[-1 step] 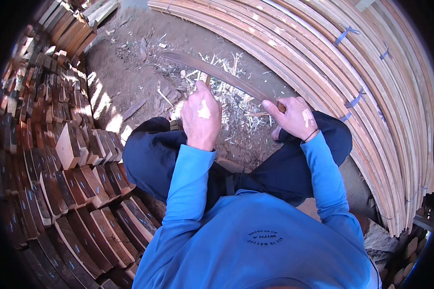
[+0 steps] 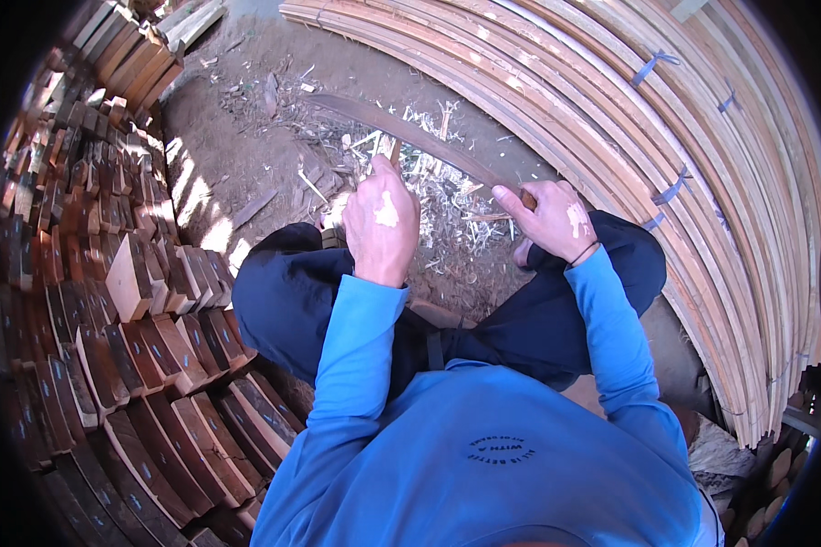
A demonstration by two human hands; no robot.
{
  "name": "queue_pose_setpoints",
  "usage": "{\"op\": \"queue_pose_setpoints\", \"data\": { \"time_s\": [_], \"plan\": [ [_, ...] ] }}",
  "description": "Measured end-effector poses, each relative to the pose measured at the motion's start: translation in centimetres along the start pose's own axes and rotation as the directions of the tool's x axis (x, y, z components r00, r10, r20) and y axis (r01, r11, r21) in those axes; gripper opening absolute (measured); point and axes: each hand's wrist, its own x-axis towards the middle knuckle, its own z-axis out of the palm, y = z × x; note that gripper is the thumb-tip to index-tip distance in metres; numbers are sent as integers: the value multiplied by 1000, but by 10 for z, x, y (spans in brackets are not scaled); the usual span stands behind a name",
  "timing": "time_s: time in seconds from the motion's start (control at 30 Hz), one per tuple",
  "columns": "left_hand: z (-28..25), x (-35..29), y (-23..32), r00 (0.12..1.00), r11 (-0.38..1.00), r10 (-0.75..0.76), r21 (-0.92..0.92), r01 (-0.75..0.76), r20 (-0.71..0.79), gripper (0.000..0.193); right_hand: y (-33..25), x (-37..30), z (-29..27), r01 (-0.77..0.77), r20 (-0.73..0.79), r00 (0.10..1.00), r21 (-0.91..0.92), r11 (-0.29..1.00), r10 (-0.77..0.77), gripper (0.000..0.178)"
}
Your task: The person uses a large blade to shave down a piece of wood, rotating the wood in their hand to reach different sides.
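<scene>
My right hand [image 2: 556, 219] is closed around the wooden handle of a machete [image 2: 410, 133]. The long brown blade reaches to the left, across the far side of my left hand [image 2: 383, 223]. That hand is wrapped round a pale wooden stick [image 2: 389, 148], and only its upper end shows above my fingers. The blade passes just beyond the stick's end; whether they touch I cannot tell. The stick's lower part is hidden by my hand.
Pale wood shavings [image 2: 452, 205] lie scattered on the dirt ground between my feet. Stacked wooden blocks [image 2: 169, 351] rise along the left. Long strips of wood [image 2: 602, 100], bundled with blue ties, curve along the right. A grey rock [image 2: 721, 451] sits at the lower right.
The machete's blade and my right hand have shifted very slightly, with the blade tip a little higher and to the right. My left hand stays in place.
</scene>
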Motion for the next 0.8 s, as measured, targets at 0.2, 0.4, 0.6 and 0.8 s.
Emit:
{"op": "queue_pose_setpoints", "data": {
  "time_s": [0.2, 0.4, 0.6, 0.8],
  "plan": [
    [-6, 2, 3, 999, 996, -13, -84, 9, -50, 18, 27, 37, 16, -26, -194, 979, 194, 981, 64, 74],
    [-1, 1, 0, 999, 999, -43, -21, 43, 11, 15, 13, -9, -4, 56, -29, 998, 249, 967, -50, 73],
    [-1, -1, 2, 1000, 999, -26, -48, 26, 6, 14, 8, -21, -1, 99, -64, 994, 177, 979, -89, 68],
    [10, 2, -6, 1000, 999, -27, -38, 27, 11, 14, 1, 15, 5, 13, -7, 1000, -23, 1000, -13, 74]
  ]
}}
